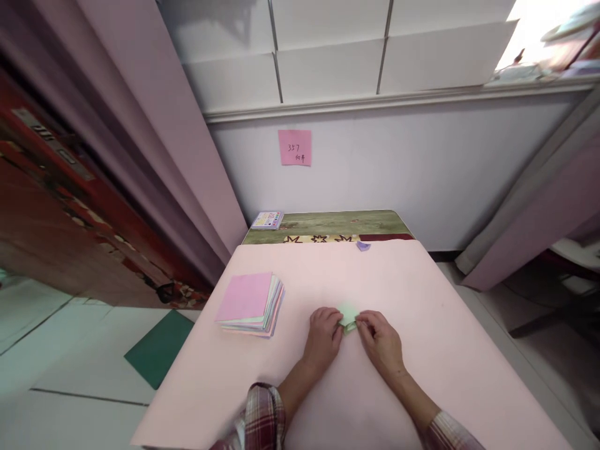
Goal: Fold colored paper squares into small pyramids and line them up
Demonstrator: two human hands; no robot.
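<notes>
Both hands are pinching the same little green paper [348,314]: the left hand [323,331] has its fingertips closed on the left edge, and the right hand [380,340] on the right. The paper sits flat on the pink table cover [422,300], about mid-table. Nothing's crowding it. There's a stack of coloured sheets [250,303] well off at 9 o'clock, a tiny purple scrap [363,246] at 12 near the far edge, and a paper pack [267,220] at 11. Beyond that there's a pink note [295,147] on the wall and a dark green sheet [159,347] on the floor at 8.
</notes>
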